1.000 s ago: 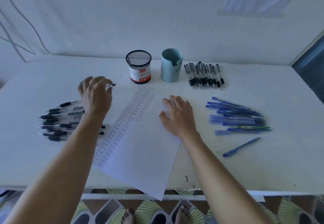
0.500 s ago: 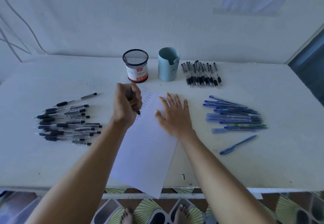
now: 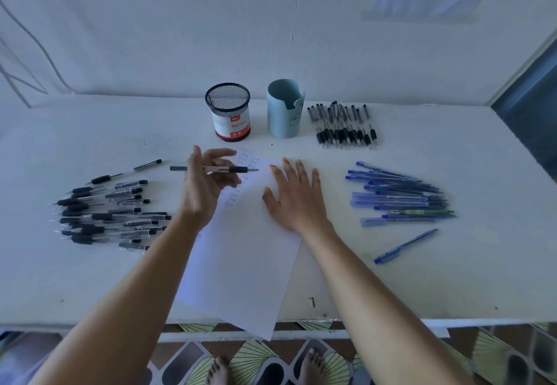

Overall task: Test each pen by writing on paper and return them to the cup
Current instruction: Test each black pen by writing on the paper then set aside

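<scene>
Item: black pen (image 3: 238, 169), held level above the far end of the paper (image 3: 241, 264), tip to the right. It is pinched lightly between the thumb and fingers of the left hand (image 3: 205, 185), and this is not judged a writing grip. The right hand (image 3: 297, 200) is laid flat on the sheet with fingers spread, grasping nothing. Risk one: the pen may be dropped while it is turned in the fingers. It could then be lost among the black pens (image 3: 105, 212) heaped at the left, so that tested and untested stock are confused. Risk two: the paper overhangs the near edge of the bench (image 3: 452, 279). If the flat hand is lifted, the sheet may be dragged askew or off by the stroke. Risk three: a mesh cup (image 3: 228, 111) and a blue cup (image 3: 284, 110) stand side by side at the far edge. No pens are seen in either, so the pen may be returned to the wrong one.
</scene>
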A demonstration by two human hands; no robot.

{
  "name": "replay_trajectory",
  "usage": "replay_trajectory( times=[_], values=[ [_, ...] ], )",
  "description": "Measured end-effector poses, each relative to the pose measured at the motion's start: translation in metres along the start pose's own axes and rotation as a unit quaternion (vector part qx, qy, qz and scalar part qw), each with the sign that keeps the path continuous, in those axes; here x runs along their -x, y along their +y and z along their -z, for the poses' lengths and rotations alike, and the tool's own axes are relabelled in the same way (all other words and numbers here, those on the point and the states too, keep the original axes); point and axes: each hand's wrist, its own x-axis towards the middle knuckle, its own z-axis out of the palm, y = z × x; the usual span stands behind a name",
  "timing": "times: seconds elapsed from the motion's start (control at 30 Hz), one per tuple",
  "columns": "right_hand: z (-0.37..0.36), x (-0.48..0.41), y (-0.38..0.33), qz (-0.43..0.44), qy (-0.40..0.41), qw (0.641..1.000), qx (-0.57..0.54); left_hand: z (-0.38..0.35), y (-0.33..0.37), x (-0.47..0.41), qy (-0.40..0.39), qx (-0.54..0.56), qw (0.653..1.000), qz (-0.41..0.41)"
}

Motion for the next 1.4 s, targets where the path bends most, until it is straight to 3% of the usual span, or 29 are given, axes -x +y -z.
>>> replay_trajectory(
  times=[0.2, 0.3, 0.47, 0.6, 0.93, 1.4],
  values=[
    [0.000, -0.001, 0.000, -0.004, 0.003, 1.000, -0.010, 0.008, -0.009, 0.004, 0.056, -0.245, 0.967, -0.042],
    [0.000, -0.002, -0.001, -0.006, 0.002, 1.000, -0.009, 0.010, -0.002, 0.002, 0.070, -0.285, 0.955, -0.040],
    [0.000, -0.002, 0.000, -0.005, 0.005, 1.000, -0.008, 0.017, -0.002, -0.001, 0.086, -0.283, 0.955, -0.022],
    [0.000, -0.002, 0.000, -0.007, 0.001, 1.000, -0.007, 0.018, -0.004, 0.002, 0.108, -0.337, 0.934, -0.038],
    [0.000, -0.001, -0.001, -0.008, 0.003, 1.000, -0.008, 0.017, -0.005, 0.003, 0.082, -0.408, 0.908, -0.056],
    [0.000, 0.000, 0.000, -0.006, 0.005, 1.000, -0.009, 0.015, -0.004, 0.006, 0.062, -0.404, 0.911, -0.056]
  ],
)
